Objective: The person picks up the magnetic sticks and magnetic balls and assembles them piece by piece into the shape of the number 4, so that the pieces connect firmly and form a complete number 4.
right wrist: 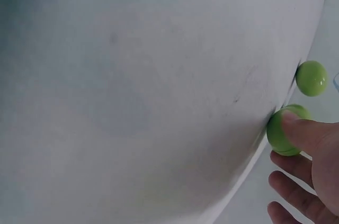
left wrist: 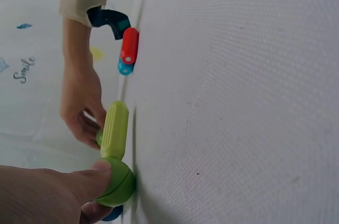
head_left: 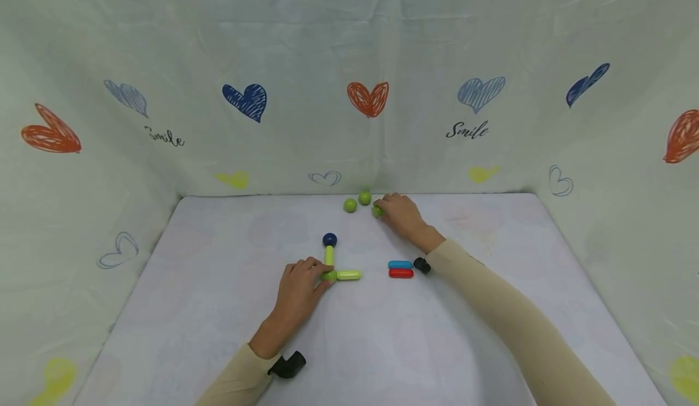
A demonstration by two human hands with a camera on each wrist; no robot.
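My left hand [head_left: 299,289] pinches a green ball [left wrist: 121,181] at the corner of an L-shaped piece. From that ball one yellow-green rod [head_left: 349,275] points right, and another yellow-green rod [head_left: 329,255] runs away from me to a dark blue ball [head_left: 329,240]. Near the table's back edge, my right hand [head_left: 401,215] holds another green ball [right wrist: 286,131] between thumb and fingers. Just left of it lie two loose green balls, one green ball [head_left: 350,205] slightly nearer and one green ball [head_left: 364,198] at the edge.
A blue rod [head_left: 400,264] and a red rod [head_left: 401,274] lie side by side right of the L-shaped piece, below my right forearm. The white table [head_left: 218,309] ends at a hanging sheet [head_left: 295,139] printed with hearts.
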